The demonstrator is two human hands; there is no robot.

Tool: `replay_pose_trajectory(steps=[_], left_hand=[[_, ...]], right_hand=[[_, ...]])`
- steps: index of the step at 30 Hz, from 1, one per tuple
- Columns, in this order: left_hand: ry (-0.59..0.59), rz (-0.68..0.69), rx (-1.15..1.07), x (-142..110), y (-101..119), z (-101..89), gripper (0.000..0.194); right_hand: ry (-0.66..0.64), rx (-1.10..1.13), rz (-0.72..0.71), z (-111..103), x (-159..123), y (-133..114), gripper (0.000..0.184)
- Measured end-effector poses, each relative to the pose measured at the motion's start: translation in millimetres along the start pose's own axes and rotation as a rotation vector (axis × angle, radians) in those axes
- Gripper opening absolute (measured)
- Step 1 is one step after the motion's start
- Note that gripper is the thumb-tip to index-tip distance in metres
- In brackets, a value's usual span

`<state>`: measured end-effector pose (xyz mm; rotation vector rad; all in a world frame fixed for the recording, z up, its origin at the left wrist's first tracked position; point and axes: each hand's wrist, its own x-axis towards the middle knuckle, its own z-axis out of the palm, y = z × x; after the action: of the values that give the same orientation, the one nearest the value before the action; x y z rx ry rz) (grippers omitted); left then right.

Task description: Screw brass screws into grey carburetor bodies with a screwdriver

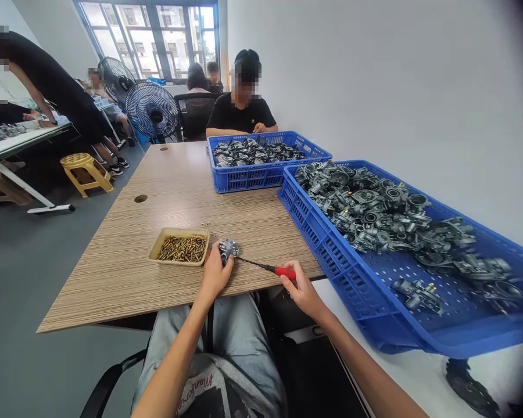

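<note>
The left hand [215,273] pins a small metal part [228,249] to the table [126,255] near its front edge, fingers closed on it. The right hand [300,287] grips a red-handled screwdriver [268,267], its tip at the part. Just left of the part a tan tray [179,246] holds brass screws. To the right, a blue crate [375,290] holds grey castings; a second crate [261,174] lies farther back.
</note>
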<state>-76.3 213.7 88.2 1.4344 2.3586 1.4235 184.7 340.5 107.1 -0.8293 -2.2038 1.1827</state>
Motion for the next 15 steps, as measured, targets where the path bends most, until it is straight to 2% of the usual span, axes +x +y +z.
replay_pose_trajectory(steps=[6, 12, 15], left_hand=[[-0.012, -0.003, -0.012, 0.1, -1.5, 0.2, 0.046], [0.003, 0.004, -0.019, -0.1, 0.3, 0.0, 0.045], [-0.002, 0.002, -0.027, -0.1, -0.1, 0.1, 0.045]], right_hand=[[-0.034, 0.0, 0.052, -0.1, -0.1, -1.0, 0.03], [-0.006, -0.004, 0.0, 0.5, 0.2, -0.7, 0.027], [0.001, -0.03, 0.024, 1.0, 0.5, -0.7, 0.028]])
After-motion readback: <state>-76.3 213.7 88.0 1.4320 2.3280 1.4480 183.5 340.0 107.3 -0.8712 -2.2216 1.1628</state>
